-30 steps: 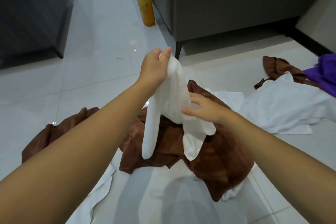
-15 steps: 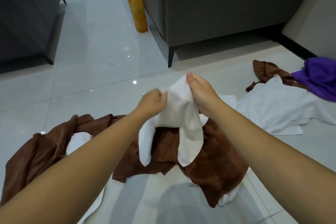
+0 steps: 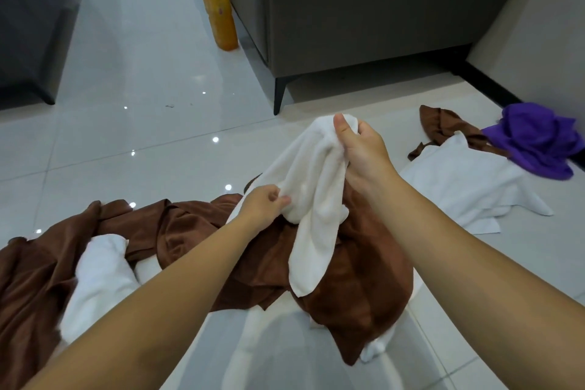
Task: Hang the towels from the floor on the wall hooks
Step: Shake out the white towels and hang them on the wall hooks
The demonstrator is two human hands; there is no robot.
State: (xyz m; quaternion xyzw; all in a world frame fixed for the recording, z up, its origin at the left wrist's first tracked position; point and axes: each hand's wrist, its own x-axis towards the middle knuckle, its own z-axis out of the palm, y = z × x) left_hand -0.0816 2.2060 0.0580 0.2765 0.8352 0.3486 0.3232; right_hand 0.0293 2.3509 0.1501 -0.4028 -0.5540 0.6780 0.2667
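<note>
A small white towel (image 3: 311, 199) hangs above the floor between my hands. My right hand (image 3: 361, 149) grips its top corner, the highest point of the cloth. Lower and to the left, my left hand (image 3: 264, 203) pinches its edge. Beneath it a large brown towel (image 3: 357, 288) lies crumpled on the tiles. Another brown towel (image 3: 34, 269) spreads to the left with a white towel (image 3: 98, 275) bunched on it. To the right lie a flat white towel (image 3: 468, 187), a small brown towel (image 3: 440, 127) and a purple towel (image 3: 535, 139). No wall hooks are in view.
A dark grey cabinet (image 3: 364, 9) on thin legs stands ahead. An orange bottle (image 3: 220, 13) stands on the floor by its left side. Another dark piece of furniture (image 3: 28, 25) is at the far left. Glossy white tiles (image 3: 142, 104) stretch between them.
My right hand took over the towel's top and rose with it. My left hand slid down from the top to pinch the lower edge. The view shifted slightly left.
</note>
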